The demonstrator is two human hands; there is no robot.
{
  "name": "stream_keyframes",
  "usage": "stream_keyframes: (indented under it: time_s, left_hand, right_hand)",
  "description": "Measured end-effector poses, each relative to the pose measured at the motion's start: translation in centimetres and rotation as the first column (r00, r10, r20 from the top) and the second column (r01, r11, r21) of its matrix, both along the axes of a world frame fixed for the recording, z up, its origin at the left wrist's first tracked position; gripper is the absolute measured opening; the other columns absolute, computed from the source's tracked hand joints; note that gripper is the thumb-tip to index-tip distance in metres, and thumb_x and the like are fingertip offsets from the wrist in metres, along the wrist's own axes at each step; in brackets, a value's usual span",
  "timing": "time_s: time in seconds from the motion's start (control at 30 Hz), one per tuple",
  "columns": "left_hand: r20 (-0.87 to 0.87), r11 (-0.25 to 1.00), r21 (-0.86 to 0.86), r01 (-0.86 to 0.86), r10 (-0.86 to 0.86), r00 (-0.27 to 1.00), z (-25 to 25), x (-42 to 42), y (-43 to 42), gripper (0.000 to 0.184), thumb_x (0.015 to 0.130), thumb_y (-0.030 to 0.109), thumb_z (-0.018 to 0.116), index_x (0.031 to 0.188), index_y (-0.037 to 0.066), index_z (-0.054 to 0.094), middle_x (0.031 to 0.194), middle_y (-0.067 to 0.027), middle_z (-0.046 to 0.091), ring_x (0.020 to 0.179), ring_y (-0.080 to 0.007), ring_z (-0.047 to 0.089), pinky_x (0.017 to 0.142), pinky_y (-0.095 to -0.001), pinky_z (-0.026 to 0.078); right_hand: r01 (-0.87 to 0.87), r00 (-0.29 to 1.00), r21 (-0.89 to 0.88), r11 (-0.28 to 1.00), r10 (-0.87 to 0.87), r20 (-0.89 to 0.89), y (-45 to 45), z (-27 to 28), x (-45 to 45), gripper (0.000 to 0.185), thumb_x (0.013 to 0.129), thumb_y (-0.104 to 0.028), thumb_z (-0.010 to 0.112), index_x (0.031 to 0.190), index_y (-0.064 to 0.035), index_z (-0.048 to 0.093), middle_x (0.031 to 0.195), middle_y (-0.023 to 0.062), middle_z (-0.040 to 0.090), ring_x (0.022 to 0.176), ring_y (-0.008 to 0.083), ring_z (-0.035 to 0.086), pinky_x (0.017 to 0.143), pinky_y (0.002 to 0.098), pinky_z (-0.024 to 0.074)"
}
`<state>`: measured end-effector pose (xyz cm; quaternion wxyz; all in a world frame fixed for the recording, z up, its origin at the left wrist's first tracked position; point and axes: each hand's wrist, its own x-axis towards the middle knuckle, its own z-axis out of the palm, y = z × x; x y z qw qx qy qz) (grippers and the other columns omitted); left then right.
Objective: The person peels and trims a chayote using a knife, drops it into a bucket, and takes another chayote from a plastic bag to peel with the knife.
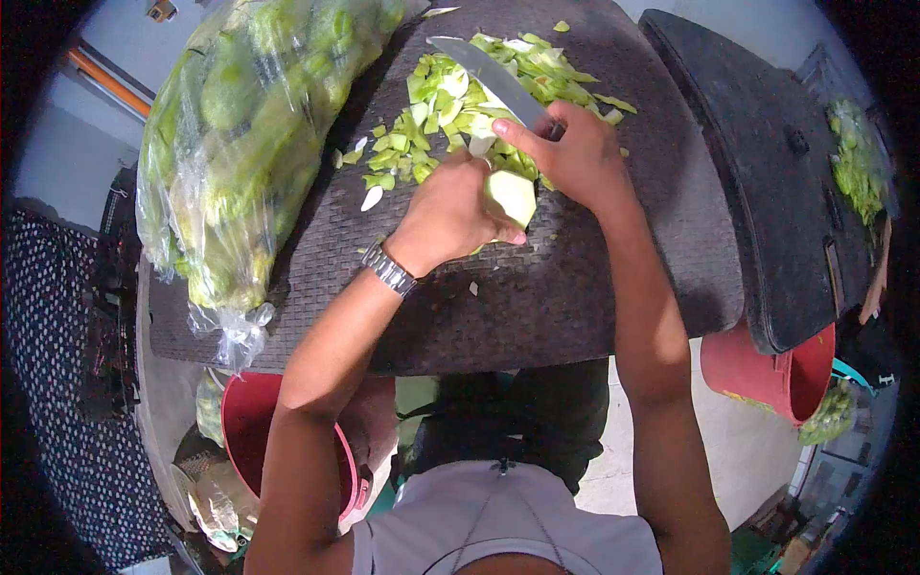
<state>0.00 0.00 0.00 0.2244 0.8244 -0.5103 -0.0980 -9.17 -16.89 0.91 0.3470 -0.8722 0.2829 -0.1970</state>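
My left hand [455,213], with a metal watch at the wrist, is closed around a pale green peeled vegetable [512,198] whose cut face shows. My right hand [580,158] grips a large knife [494,79] near its handle, the wide blade slanting up and to the left. The blade lies over a heap of green peelings and cut pieces [436,101] on the dark woven table [441,326]. Both hands are close together at the near edge of the heap.
A clear plastic bag of green vegetables [254,125] lies along the table's left side. A black panel [743,172] stands at the right. Red buckets [254,422] [752,369] are below the table edge on both sides. Another bag [855,163] is at far right.
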Motion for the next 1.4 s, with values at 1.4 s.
stream_keyframes:
  time_s: [1.4]
  left_hand:
    - [-0.668, 0.799, -0.518, -0.306, -0.154, 0.728, -0.5, 1.1, 2.6, 0.034, 0.082, -0.004, 0.071, 0.112, -0.004, 0.055, 0.092, -0.0095, 0.067, 0.069, -0.0115, 0.068, 0.052, -0.0262, 0.053]
  right_hand:
    - [-0.459, 0.873, -0.173, 0.871, 0.479, 0.097, 4.9, 0.2, 0.1, 0.059, 0.093, -0.048, 0.069, 0.129, -0.0043, 0.05, 0.092, 0.0256, 0.067, 0.085, 0.0456, 0.068, 0.072, 0.0483, 0.0518]
